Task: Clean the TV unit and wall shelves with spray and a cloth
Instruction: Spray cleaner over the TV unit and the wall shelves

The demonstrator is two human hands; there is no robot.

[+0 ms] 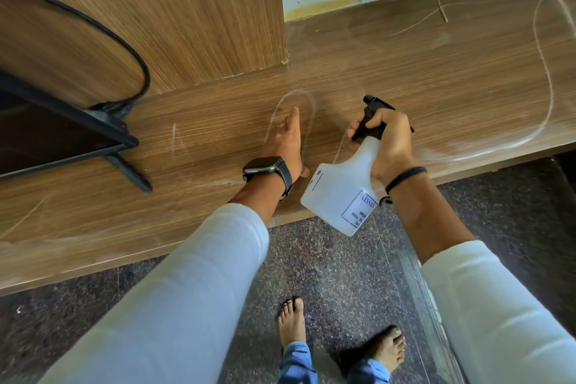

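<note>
TV unit (405,78): dusty wooden top, streaked.
Right hand (389,146): curled around spray bottle (346,190), fingers on trigger.
Left hand (288,140): flat, fingers straight, on the top.
Cloth: not visible.
Risk: mist could reach the TV (53,137); nothing visible to wipe.

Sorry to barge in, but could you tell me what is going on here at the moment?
A person is cleaning a wooden TV unit. Their right hand grips a white spray bottle by its black trigger head, nozzle aimed over the top. Their left hand rests flat on the dusty surface, fingers straight, beside the TV. No cloth is in view, and dust streaks still mark the wood.
</note>
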